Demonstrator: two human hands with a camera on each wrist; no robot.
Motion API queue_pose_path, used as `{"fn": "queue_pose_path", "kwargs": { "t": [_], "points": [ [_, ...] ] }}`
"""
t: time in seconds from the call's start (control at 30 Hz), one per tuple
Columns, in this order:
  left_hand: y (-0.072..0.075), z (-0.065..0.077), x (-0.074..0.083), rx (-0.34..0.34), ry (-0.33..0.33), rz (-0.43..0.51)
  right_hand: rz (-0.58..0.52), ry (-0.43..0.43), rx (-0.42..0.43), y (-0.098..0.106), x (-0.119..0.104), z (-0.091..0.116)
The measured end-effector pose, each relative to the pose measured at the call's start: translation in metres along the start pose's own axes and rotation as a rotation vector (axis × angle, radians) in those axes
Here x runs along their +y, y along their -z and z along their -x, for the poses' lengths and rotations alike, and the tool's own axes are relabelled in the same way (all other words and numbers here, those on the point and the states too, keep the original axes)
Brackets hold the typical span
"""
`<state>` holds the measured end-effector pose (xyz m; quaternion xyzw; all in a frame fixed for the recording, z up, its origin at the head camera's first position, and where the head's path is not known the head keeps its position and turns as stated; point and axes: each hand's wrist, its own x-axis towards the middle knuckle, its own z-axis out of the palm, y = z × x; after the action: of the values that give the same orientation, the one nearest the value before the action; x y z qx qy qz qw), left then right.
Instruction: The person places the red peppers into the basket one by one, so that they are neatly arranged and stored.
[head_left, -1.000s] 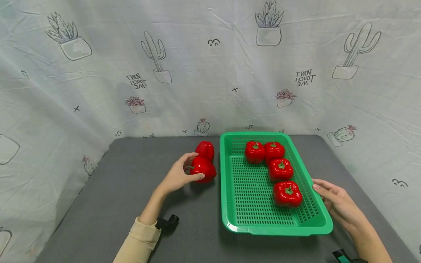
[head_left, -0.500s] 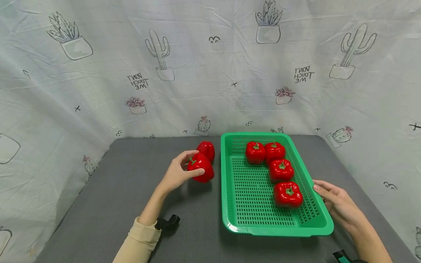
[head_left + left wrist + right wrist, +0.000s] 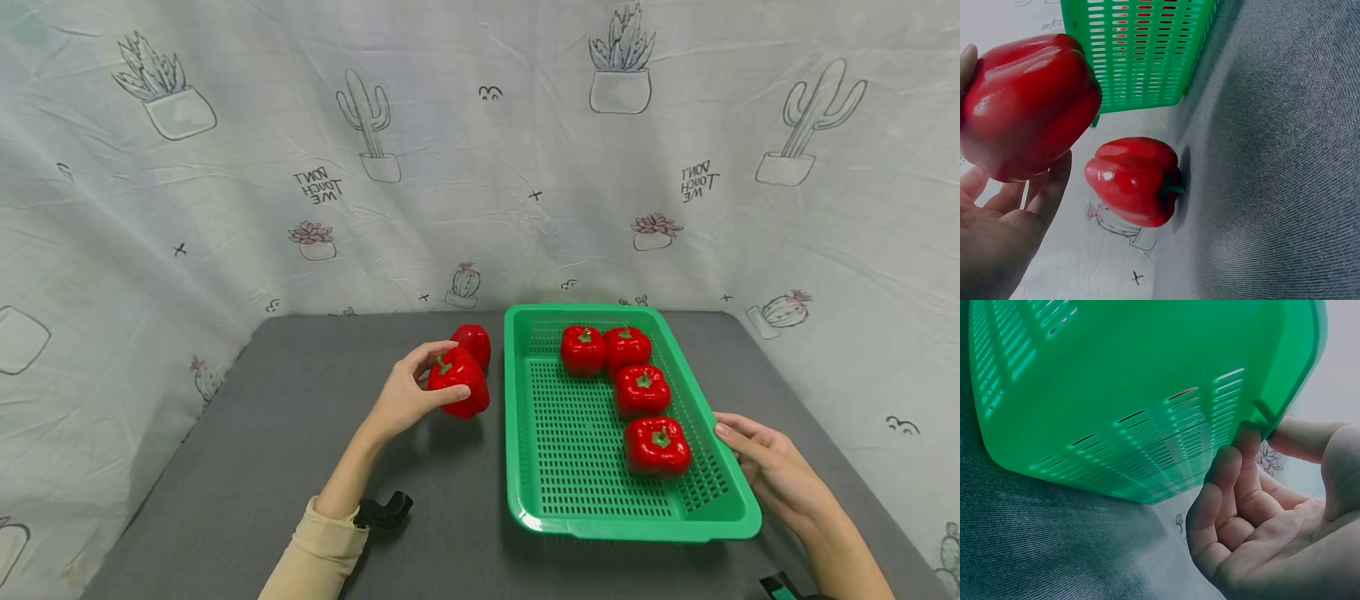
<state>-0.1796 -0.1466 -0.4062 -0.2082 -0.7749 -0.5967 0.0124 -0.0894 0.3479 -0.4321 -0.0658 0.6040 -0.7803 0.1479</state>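
My left hand (image 3: 405, 397) holds a red bell pepper (image 3: 467, 392) between thumb and fingers, its green stem turned toward the palm. In the left wrist view this bell pepper (image 3: 1032, 109) is off the table. Behind it a second red bell pepper (image 3: 1135, 181) lies on its side on the cloth, partly hidden in the head view. To the right stands a green plastic basket (image 3: 525, 467) with several red bell peppers (image 3: 657, 447) inside along its right half. My right hand (image 3: 776, 467) grips the basket's right rim, thumb on top and fingers under the edge (image 3: 1225, 469).
A dark grey cloth (image 3: 300, 433) covers the table. A pale curtain (image 3: 480, 167) printed with cacti hangs behind and at both sides. The basket's near wall (image 3: 630, 528) lies close to the front of the table.
The bell pepper in my left hand has come up off the cloth and tipped, its stem now facing more upward. The right hand stays on the basket's rim.
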Motion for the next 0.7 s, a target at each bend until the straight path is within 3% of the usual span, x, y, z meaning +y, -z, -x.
{"fn": "queue_pose_path", "kwargs": {
  "t": [0.7],
  "points": [
    [-0.002,0.003,0.013,0.078,-0.042,0.023,-0.007,-0.024,0.004,-0.001,-0.003,0.001]
  ]
}}
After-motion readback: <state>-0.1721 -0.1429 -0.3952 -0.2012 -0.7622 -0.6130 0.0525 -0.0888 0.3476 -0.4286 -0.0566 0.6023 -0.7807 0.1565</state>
